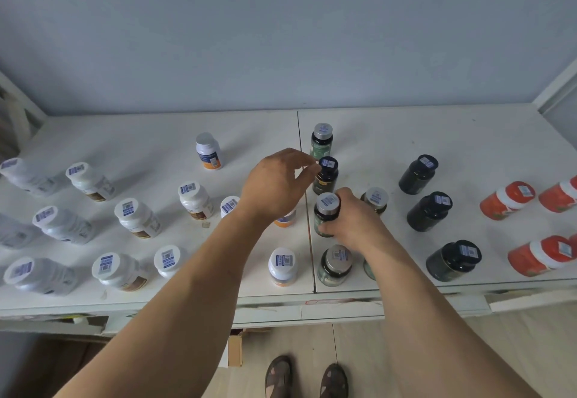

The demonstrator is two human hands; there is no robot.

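My right hand (352, 219) grips a dark green bottle with a silver cap (325, 214) that stands on the white table (468, 135). My left hand (278, 185) reaches over the table's middle seam, and its fingertips pinch the black cap of a dark bottle (326, 176) just behind. Another silver-capped green bottle (321, 140) stands farther back. A fourth green jar (335, 265) stands nearer me, beside my right wrist.
Several white bottles (137, 218) stand in rows on the left half. Black bottles (429, 210) stand right of my hands, and orange bottles (505, 199) lie at the far right. A blue-and-orange labelled bottle (208, 151) stands at the back. The table's front edge (312, 304) is near my feet.
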